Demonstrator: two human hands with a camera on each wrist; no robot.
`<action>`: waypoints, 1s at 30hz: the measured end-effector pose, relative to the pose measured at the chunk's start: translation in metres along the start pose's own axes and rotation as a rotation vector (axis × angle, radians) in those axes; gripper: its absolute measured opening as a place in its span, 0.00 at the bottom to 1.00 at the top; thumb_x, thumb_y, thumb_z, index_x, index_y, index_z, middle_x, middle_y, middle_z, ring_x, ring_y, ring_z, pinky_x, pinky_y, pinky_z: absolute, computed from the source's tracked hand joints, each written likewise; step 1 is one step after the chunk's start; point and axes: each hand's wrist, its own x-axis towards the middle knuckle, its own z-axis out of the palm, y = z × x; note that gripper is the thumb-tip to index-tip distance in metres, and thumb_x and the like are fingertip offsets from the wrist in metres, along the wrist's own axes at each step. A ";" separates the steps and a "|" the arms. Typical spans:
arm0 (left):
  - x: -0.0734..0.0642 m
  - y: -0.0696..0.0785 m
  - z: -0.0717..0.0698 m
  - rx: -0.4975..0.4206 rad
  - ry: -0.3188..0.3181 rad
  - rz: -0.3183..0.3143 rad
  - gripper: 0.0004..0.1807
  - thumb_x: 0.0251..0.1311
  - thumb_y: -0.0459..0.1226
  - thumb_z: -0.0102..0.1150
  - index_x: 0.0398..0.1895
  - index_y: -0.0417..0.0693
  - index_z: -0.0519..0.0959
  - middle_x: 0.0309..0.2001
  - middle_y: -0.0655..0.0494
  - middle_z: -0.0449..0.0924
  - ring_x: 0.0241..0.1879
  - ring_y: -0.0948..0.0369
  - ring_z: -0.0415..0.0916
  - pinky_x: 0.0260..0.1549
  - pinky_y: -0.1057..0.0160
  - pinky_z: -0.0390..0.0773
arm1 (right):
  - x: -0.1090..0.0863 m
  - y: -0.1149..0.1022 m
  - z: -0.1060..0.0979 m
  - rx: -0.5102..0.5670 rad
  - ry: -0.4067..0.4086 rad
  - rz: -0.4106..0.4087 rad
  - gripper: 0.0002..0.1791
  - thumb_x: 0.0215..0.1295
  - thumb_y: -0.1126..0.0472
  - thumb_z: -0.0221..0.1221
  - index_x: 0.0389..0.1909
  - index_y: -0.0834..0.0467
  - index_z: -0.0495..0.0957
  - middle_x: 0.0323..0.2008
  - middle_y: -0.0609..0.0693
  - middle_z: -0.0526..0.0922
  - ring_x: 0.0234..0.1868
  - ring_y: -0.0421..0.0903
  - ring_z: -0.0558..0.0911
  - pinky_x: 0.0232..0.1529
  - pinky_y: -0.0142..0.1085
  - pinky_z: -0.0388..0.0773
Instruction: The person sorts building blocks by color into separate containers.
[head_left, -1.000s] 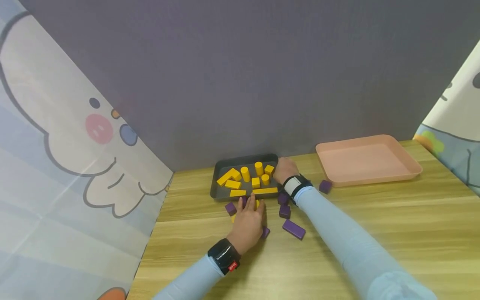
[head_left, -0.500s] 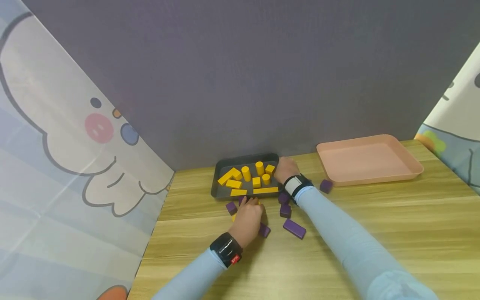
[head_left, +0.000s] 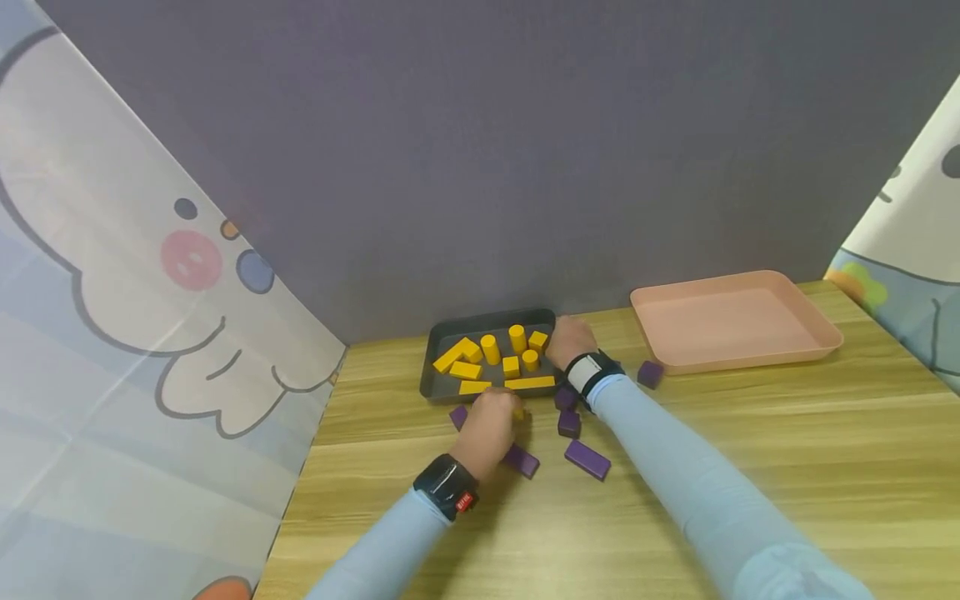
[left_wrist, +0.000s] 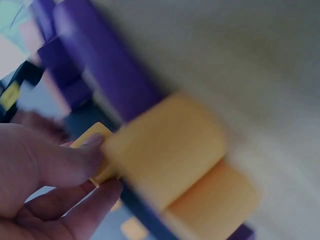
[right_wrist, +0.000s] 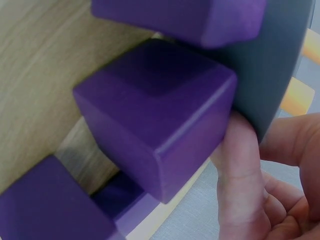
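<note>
My left hand is at the near edge of the dark grey tray, pinching a small yellow block between thumb and fingers. Two larger yellow blocks lie close to those fingers in the left wrist view, beside a long purple block. The right hand grips the tray's right wall, with a finger outside and the thumb side over the rim. A purple cube sits right by that finger. Inside the tray are several yellow blocks, among them an upright cylinder.
A pink tray stands at the right on the wooden table. Purple blocks lie in front of the dark tray, including a flat oblong one. Another purple cube is near the pink tray. A grey panel rises behind.
My left hand has gone from spread fingers over the blocks to pinching a yellow block, shifting slightly left and towards the tray. The right hand stays on the tray's wall.
</note>
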 end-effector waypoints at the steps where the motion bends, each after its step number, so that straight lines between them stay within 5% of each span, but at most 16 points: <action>1: 0.002 -0.003 -0.006 -0.029 0.015 -0.018 0.19 0.50 0.18 0.67 0.41 0.45 0.91 0.41 0.53 0.92 0.43 0.55 0.88 0.46 0.60 0.87 | 0.000 0.000 0.000 0.003 0.000 -0.002 0.17 0.61 0.63 0.65 0.48 0.70 0.85 0.43 0.64 0.89 0.42 0.58 0.87 0.47 0.47 0.87; 5: 0.012 -0.024 -0.033 -0.155 0.086 -0.093 0.19 0.51 0.17 0.66 0.44 0.41 0.90 0.45 0.49 0.91 0.44 0.52 0.89 0.44 0.58 0.88 | -0.002 -0.001 -0.003 0.014 -0.004 -0.004 0.17 0.61 0.63 0.64 0.47 0.70 0.85 0.42 0.64 0.89 0.41 0.57 0.86 0.46 0.47 0.87; 8: 0.020 -0.046 -0.050 -0.233 0.132 -0.162 0.19 0.51 0.16 0.64 0.45 0.38 0.89 0.45 0.45 0.91 0.37 0.53 0.88 0.32 0.60 0.87 | -0.003 -0.001 -0.005 0.019 -0.005 0.003 0.16 0.62 0.63 0.64 0.47 0.70 0.85 0.42 0.63 0.89 0.40 0.56 0.86 0.45 0.47 0.87; 12: 0.025 -0.077 -0.060 -0.263 0.163 -0.246 0.16 0.53 0.19 0.68 0.45 0.35 0.89 0.46 0.40 0.91 0.35 0.51 0.86 0.30 0.60 0.84 | -0.002 0.000 -0.005 0.012 -0.003 0.007 0.17 0.62 0.63 0.64 0.47 0.70 0.85 0.43 0.64 0.89 0.41 0.57 0.86 0.47 0.47 0.87; 20: 0.018 -0.116 -0.047 -0.227 0.071 -0.305 0.12 0.52 0.25 0.73 0.42 0.34 0.89 0.45 0.38 0.90 0.40 0.46 0.87 0.39 0.55 0.87 | 0.000 -0.001 -0.002 0.013 0.002 0.019 0.16 0.61 0.63 0.65 0.46 0.69 0.85 0.43 0.64 0.89 0.43 0.58 0.87 0.47 0.47 0.87; 30: 0.011 -0.130 -0.024 -0.153 -0.047 -0.320 0.11 0.54 0.28 0.75 0.42 0.41 0.91 0.44 0.43 0.91 0.46 0.47 0.86 0.46 0.53 0.87 | 0.003 -0.002 -0.001 0.001 -0.029 0.028 0.16 0.62 0.62 0.65 0.46 0.69 0.85 0.42 0.63 0.89 0.40 0.56 0.86 0.45 0.46 0.87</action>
